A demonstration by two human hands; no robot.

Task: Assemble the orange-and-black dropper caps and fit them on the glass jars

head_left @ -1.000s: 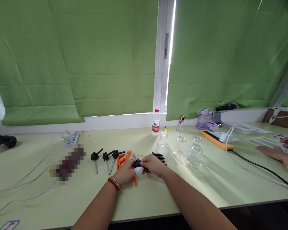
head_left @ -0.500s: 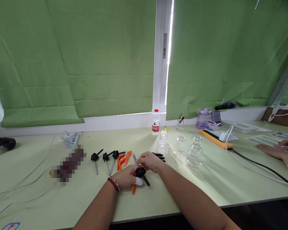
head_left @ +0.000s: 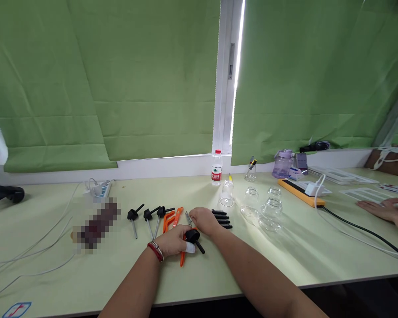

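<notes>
Head view: left hand (head_left: 173, 241) around black knob (head_left: 193, 236), right hand (head_left: 205, 221) (grip unclear) beside pins (head_left: 188, 218).

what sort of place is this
Probably an indoor workroom for light hand assembly, though I can't be sure: black-headed parts with metal rods lie in a row, clear glass vessels stand grouped, and an orange-and-black power strip lies on the long table.
</notes>
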